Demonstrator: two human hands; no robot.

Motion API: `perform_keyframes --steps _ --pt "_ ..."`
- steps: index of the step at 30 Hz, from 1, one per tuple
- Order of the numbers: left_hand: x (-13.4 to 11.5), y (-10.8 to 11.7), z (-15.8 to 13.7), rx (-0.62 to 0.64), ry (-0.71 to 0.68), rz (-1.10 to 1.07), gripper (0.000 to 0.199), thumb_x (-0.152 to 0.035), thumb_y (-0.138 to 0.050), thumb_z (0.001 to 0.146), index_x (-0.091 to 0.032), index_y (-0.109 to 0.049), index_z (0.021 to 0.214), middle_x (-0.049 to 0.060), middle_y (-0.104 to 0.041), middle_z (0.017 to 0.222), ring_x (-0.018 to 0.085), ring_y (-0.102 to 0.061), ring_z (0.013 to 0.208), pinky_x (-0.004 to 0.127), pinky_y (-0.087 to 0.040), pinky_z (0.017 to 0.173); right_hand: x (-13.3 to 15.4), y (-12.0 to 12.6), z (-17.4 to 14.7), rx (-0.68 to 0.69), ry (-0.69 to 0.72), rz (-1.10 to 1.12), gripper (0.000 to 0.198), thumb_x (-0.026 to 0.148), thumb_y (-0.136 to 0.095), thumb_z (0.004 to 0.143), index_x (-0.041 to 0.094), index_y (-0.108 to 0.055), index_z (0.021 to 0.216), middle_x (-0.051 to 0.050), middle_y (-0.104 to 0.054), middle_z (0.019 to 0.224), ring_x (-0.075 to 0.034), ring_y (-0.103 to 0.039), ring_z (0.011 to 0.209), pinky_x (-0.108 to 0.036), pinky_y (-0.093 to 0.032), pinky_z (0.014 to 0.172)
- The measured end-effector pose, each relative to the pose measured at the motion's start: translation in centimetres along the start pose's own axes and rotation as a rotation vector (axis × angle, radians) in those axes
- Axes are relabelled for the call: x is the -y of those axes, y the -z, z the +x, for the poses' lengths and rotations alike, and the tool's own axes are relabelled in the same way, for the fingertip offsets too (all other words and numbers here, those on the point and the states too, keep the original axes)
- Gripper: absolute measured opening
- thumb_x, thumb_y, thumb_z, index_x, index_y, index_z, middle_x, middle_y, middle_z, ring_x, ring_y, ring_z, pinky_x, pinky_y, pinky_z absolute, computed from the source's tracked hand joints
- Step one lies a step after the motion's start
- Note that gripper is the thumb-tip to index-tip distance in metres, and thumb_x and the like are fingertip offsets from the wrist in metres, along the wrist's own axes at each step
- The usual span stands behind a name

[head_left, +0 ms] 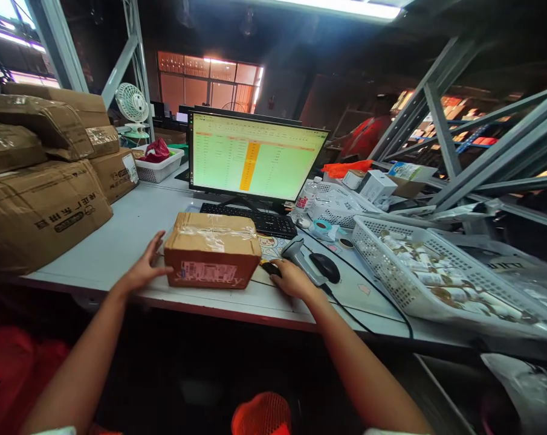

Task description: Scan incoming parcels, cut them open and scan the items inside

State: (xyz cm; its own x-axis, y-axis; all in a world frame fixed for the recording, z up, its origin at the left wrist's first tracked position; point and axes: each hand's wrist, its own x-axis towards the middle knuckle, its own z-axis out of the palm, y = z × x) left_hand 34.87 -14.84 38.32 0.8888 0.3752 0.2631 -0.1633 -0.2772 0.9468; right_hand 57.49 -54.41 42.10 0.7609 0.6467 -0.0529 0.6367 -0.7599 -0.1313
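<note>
A taped cardboard box (212,234) with a shipping label on its front face sits near the table's front edge. Beside its left end is my left hand (144,266), fingers spread, the thumb at the box's lower left side. To the right of the box, my right hand (292,279) rests low over the table with its fingers on a small dark tool (270,269) that shows a bit of yellow. Its exact kind is hard to make out. Close by lie a grey barcode scanner (303,260) and a black computer mouse (324,267).
Behind the box stand a keyboard (273,223) and a lit monitor (255,157). Large cartons (46,211) are stacked at the left. A white basket (377,260) of small packed items, a tape roll (322,225) and a bottle (307,196) occupy the right. A cable runs along the table.
</note>
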Motion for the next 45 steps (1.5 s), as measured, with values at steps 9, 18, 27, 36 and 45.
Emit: perform_keyframes --steps 9,18,27,36,45 --pt "-8.5 -1.0 9.4 -0.122 0.016 -0.314 0.06 -0.044 -0.079 0.079 -0.019 -0.063 0.131 0.012 -0.053 0.152 0.03 -0.049 0.141 0.043 -0.043 0.116 5.1 5.6 2.0 -0.103 -0.132 1.119 0.058 0.016 -0.038 0.096 0.022 -0.049 0.153 0.004 -0.06 0.068 -0.011 -0.057 0.048 -0.023 -0.052 0.049" --pt "-6.9 -3.2 12.8 -0.024 0.26 -0.517 0.031 -0.022 -0.07 0.069 -0.013 -0.07 0.098 0.004 -0.071 0.088 0.019 -0.068 0.079 0.03 -0.057 0.075 6.9 7.0 -1.1 -0.14 -0.093 1.099 0.058 0.02 -0.047 0.094 0.022 -0.057 0.151 0.004 -0.056 0.062 -0.009 -0.054 0.044 -0.018 -0.047 0.04" --pt "-6.9 -3.2 12.5 -0.036 0.259 -0.476 0.032 -0.023 -0.073 0.064 -0.012 -0.073 0.095 0.007 -0.073 0.09 0.023 -0.07 0.084 0.034 -0.057 0.082 7.3 5.4 -7.1 -0.064 -0.055 1.084 0.063 0.039 -0.054 0.093 0.021 -0.054 0.154 0.004 -0.056 0.063 -0.01 -0.054 0.045 -0.021 -0.047 0.041" --pt "-7.2 -2.5 9.2 -0.323 0.194 -0.378 0.039 -0.032 -0.076 0.058 -0.013 -0.071 0.092 0.005 -0.07 0.09 0.021 -0.065 0.085 0.027 -0.052 0.073 6.2 4.2 -8.1 -0.095 -0.126 1.178 0.072 0.046 -0.059 0.089 0.022 -0.05 0.156 0.004 -0.059 0.063 -0.012 -0.057 0.047 -0.022 -0.046 0.042" --pt "-6.2 -7.8 -5.9 -0.763 -0.161 -0.121 0.079 -0.053 -0.068 0.091 -0.029 -0.03 0.157 0.014 -0.051 0.152 0.027 -0.057 0.134 0.042 -0.051 0.109 2.4 1.7 -6.8 -0.148 -0.22 1.372 0.083 0.054 -0.069 0.086 0.02 -0.046 0.158 0.001 -0.062 0.064 -0.014 -0.058 0.047 -0.021 -0.043 0.041"
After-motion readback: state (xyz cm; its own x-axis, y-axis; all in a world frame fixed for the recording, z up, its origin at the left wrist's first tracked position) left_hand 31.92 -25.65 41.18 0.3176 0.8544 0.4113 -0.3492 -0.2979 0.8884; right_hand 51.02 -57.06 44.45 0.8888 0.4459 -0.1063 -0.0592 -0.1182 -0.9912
